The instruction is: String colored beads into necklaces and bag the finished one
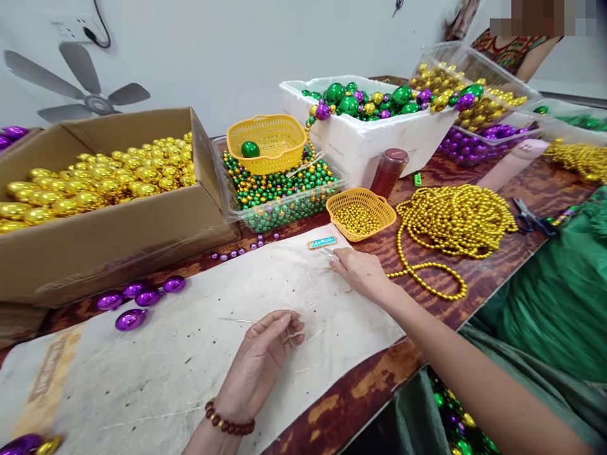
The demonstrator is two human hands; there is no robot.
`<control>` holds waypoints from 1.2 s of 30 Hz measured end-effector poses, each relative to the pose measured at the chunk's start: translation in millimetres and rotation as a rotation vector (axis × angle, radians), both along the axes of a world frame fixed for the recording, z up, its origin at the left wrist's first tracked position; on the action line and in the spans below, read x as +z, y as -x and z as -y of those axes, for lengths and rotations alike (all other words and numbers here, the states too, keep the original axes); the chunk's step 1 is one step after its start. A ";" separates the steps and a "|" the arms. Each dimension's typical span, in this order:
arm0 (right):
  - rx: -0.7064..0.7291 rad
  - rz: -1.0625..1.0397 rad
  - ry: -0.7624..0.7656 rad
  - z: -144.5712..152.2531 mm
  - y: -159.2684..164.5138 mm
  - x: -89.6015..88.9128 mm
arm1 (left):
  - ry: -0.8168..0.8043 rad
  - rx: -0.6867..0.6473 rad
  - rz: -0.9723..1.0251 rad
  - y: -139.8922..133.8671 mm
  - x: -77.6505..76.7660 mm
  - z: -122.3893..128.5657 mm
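- On my feed, the thread (pixel 288 339) sits at the fingertips of the left grip (pixel 263 354), above the pale cloth (pixel 180 360); thumb and finger look pinched together on it.
- There's the needle (pixel 236 320), thin and straight, poking out past the knuckles; whether it's held or just lying behind them, I can't tell.
- I'd expect the thread light, limp and easy to lose, so pinch near its end; the needle should be stiff, slick and sharp, best taken along the shaft, clear of the point.
- Over to the right grip (pixel 363 272): fingers at a small metal tool (pixel 326 251), mostly hidden; clamped or only touching, I can't say.
- Just beyond that tool, a blue label (pixel 322 242); behind it, a small basket (pixel 386 222) of gold beads.
- Farther right, a heaped gold bead string (pixel 455 221) on the desk (pixel 367 385); purple baubles (pixel 131 320) lie well left.
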State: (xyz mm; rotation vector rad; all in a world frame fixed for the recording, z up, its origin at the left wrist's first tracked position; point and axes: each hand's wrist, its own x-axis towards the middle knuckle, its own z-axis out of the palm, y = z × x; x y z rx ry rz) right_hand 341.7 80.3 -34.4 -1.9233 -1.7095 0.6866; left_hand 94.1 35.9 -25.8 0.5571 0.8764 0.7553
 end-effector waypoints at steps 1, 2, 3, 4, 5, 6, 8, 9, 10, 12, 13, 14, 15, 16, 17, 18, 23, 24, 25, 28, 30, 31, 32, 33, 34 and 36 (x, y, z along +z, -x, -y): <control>-0.011 0.045 -0.013 -7.2 -0.9 -1.6 | 0.048 0.046 0.023 0.2 -0.3 1.9; -0.013 0.077 -0.028 -11.7 -0.5 -2.5 | 0.084 0.079 0.038 0.5 -0.6 3.6; -0.008 0.096 -0.046 -13.3 1.2 -2.5 | 0.114 0.101 0.049 0.8 -0.8 5.1; 0.004 0.102 -0.068 -11.9 4.1 -1.5 | 0.141 0.117 0.058 1.0 -1.0 6.4; 0.023 0.097 -0.091 -7.7 8.3 0.6 | 0.165 0.130 0.066 0.9 -1.1 7.6; 0.050 0.078 -0.113 -1.0 14.0 3.4 | 0.186 0.141 0.078 0.4 -1.3 8.5; 0.122 0.005 -0.144 17.9 30.4 9.7 | 0.206 0.160 0.106 -1.9 -1.7 10.0; 0.164 -0.040 -0.153 28.7 41.0 12.2 | 0.201 0.168 0.120 -3.8 -2.0 10.5; 0.197 -0.099 -0.159 39.5 52.8 13.7 | 0.185 0.172 0.131 -5.8 -2.3 11.2; 0.192 -0.269 -0.175 58.1 77.4 12.7 | 0.123 0.172 0.146 -10.2 -3.0 12.8; 0.121 -0.454 -0.185 65.0 88.9 10.2 | 0.083 0.167 0.147 -12.0 -3.4 13.9; 0.038 -0.633 -0.186 70.1 99.0 6.8 | 0.042 0.160 0.141 -13.5 -3.7 15.2; -0.053 -0.815 -0.178 73.5 107.4 2.8 | 0.005 0.155 0.131 -14.6 -4.1 16.7; -0.132 -0.968 -0.161 75.6 114.0 -1.3 | -0.024 0.151 0.118 -15.1 -4.4 18.3; -0.189 -1.071 -0.138 76.8 119.0 -5.4 | -0.044 0.151 0.102 -15.2 -4.8 19.8; -0.227 -1.143 -0.118 77.3 122.7 -9.0 | -0.055 0.152 0.087 -15.0 -5.2 21.1; -0.300 -1.271 -0.077 79.9 131.1 -18.9 | -0.069 0.147 0.045 -14.0 -8.2 25.3; -0.305 -1.288 -0.074 80.5 132.2 -19.4 | -0.076 0.142 0.040 -14.7 -8.6 26.0; -0.306 -1.302 -0.070 81.0 133.2 -19.5 | -0.084 0.138 0.031 -15.6 -8.9 26.8; -0.291 -1.329 -0.058 82.1 134.1 -19.0 | -0.131 0.101 -0.026 -16.5 -8.5 30.5; -0.281 -1.329 -0.062 83.3 130.9 -18.2 | -0.209 0.034 -0.135 -10.5 -7.5 31.4; -0.278 -1.327 -0.068 84.2 127.8 -17.8 | -0.276 -0.011 -0.222 -4.4 -7.1 30.3; -0.274 -1.317 -0.075 85.5 124.1 -17.6 | -0.367 -0.053 -0.335 3.8 -6.9 27.4; -0.264 -1.294 -0.083 86.9 119.8 -17.6 | -0.481 -0.089 -0.473 13.9 -7.1 22.7; -0.246 -1.261 -0.089 88.6 115.4 -17.9 | -0.612 -0.122 -0.624 25.1 -7.8 16.2; -0.195 -1.179 -0.089 92.1 107.9 -19.4 | -0.876 -0.203 -0.909 47.3 -10.7 -1.2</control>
